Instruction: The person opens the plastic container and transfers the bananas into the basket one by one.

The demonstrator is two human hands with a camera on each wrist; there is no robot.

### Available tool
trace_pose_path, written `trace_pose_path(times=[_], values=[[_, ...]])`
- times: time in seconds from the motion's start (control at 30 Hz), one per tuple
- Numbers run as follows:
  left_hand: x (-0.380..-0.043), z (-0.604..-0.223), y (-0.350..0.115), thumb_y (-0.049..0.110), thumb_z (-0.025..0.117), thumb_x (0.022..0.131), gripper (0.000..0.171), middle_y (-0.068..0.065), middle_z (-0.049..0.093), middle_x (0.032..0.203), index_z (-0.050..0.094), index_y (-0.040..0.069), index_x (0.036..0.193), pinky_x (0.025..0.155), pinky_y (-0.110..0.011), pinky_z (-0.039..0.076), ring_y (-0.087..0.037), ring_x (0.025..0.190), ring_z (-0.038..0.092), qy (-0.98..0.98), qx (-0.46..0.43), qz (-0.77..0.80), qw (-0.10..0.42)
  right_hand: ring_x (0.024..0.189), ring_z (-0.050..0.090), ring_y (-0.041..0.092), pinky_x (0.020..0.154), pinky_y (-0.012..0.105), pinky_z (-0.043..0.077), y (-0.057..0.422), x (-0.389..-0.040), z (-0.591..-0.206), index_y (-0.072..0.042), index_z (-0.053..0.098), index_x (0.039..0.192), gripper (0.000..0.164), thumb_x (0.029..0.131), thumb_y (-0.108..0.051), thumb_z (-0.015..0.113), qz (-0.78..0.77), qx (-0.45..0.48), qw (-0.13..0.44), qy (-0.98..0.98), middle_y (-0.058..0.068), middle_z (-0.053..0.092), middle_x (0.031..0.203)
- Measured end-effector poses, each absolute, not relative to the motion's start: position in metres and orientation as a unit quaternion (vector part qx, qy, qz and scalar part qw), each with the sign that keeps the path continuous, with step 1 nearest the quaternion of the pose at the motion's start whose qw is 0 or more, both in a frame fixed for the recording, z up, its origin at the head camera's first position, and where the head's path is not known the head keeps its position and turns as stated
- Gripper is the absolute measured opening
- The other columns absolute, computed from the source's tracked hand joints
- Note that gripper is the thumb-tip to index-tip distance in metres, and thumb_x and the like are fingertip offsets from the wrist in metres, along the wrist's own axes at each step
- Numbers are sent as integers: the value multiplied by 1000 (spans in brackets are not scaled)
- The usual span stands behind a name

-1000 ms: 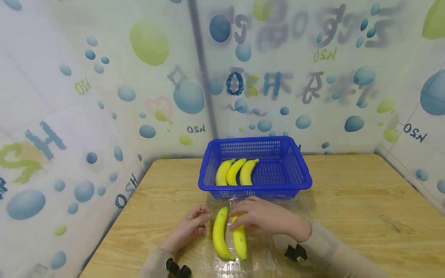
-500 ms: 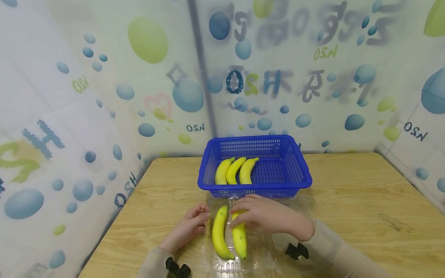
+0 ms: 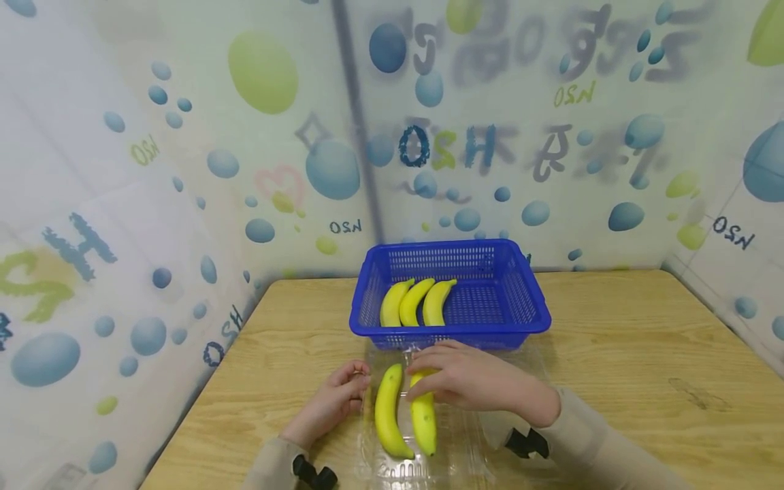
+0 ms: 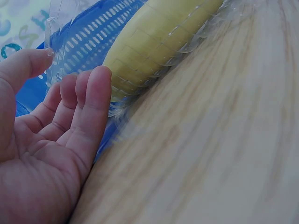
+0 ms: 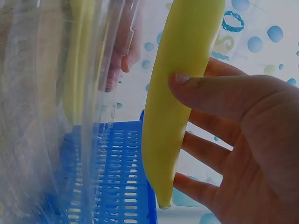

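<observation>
My right hand [image 3: 484,381] holds a yellow banana [image 3: 425,429] from above, over the right part of a clear plastic container [image 3: 454,452]. In the right wrist view the thumb lies across the near side of this banana, with the fingers behind it. A second banana [image 3: 386,412] lies lengthwise in the container, left of the held one. My left hand [image 3: 333,398] is at the container's left side. Its thumb touches the clear rim in the left wrist view, and the relaxed fingers [image 4: 96,95] rest close against the outer wall.
Behind the container stands a blue plastic basket [image 3: 450,331] with three bananas [image 3: 416,303] at its left side. Everything stands on a wooden table [image 3: 618,354]. A printed curtain wall [image 3: 294,252] with blue and green dots rises behind the table and at both sides.
The right hand and its banana have shifted very slightly to the right. The left hand, the other bananas and the basket stay as they were, apart from small camera motion.
</observation>
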State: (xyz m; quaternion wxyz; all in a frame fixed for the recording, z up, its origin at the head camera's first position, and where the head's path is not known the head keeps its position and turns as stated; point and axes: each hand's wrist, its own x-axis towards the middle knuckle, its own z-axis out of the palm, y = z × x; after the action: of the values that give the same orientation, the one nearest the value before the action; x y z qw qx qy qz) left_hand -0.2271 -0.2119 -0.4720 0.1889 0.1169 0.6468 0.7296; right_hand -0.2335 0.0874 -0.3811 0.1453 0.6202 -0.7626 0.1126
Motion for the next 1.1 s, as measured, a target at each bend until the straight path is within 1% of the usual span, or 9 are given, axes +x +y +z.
trace_pose_path(times=[0.23,0.5,0.7,0.87,1.1], values=[[-228,-474,-211,11,53,98,14,3,48,83,44,7,109,63,-22,48,-8,71,50,642,124,733,188,122,52,19,103,41,40,91,-232,-379,-29,68,119,39,84,-12,74,120,621,151,-760,-3,60,127],[-228,-477,-211,8,51,97,11,4,48,82,45,8,107,62,-22,48,-7,69,50,632,136,741,182,121,54,20,102,41,41,91,-233,-378,-27,67,121,40,84,-12,74,117,633,174,-746,-1,60,128],[-229,-475,-213,9,51,98,14,3,49,83,43,5,109,63,-23,48,-7,71,51,633,137,740,182,121,53,19,103,39,40,90,-234,-377,-28,67,120,38,86,-14,73,116,627,167,-752,-2,61,127],[-227,-474,-213,10,51,98,14,2,48,83,43,5,109,63,-23,48,-8,70,51,638,139,735,184,123,52,18,105,38,39,88,-235,-377,-29,66,120,36,87,-15,72,113,626,158,-755,-3,60,128],[-229,-474,-212,13,52,99,17,3,48,84,43,5,110,64,-23,47,-9,71,49,645,135,726,195,123,52,17,104,38,39,94,-237,-375,-29,67,121,38,86,-14,73,103,624,152,-760,-3,60,129]])
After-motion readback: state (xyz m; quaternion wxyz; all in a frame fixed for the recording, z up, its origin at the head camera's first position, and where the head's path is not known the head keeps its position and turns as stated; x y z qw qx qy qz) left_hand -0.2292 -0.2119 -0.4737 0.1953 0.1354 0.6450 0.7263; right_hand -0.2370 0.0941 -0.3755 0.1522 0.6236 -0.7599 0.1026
